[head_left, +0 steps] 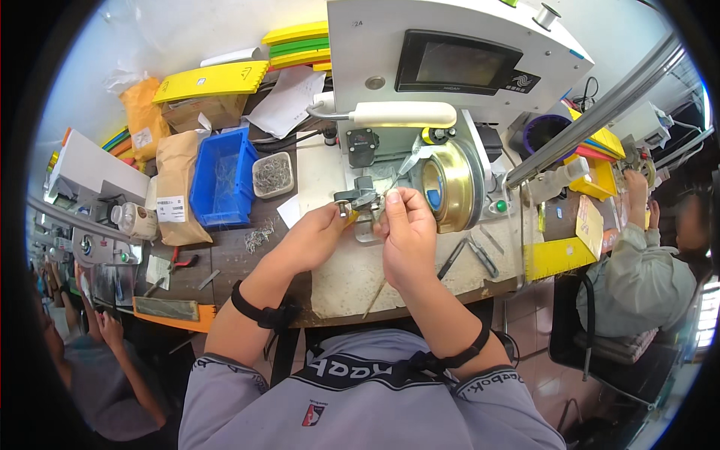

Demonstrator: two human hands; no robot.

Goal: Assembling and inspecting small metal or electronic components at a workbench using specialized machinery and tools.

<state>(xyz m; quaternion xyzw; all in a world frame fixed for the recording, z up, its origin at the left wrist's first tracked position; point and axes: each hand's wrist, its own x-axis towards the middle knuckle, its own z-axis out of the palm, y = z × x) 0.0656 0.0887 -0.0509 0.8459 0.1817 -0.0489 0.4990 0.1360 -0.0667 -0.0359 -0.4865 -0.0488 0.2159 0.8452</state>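
Note:
My left hand (319, 234) is closed at the left side of a small dark metal fixture (363, 193) on a bench machine (469, 120). Its fingertips meet a small metal knob there; what they grip is mostly hidden. On the fixture's right side my right hand (409, 229) pinches thumb and forefinger together, and what is between them is too small to make out. Just above those fingertips, a pointed grey tip (409, 163) slants down. A brass-coloured round drum (450, 187) stands close to the right of my right hand.
A blue bin (223, 150), a clear tub of thin metal pieces (273, 175) and a loose metal pile (259, 237) lie to the left. Tweezers (482, 257) rest right of my right forearm. Red-handled pliers (180, 260) lie far left. Other people sit at both sides.

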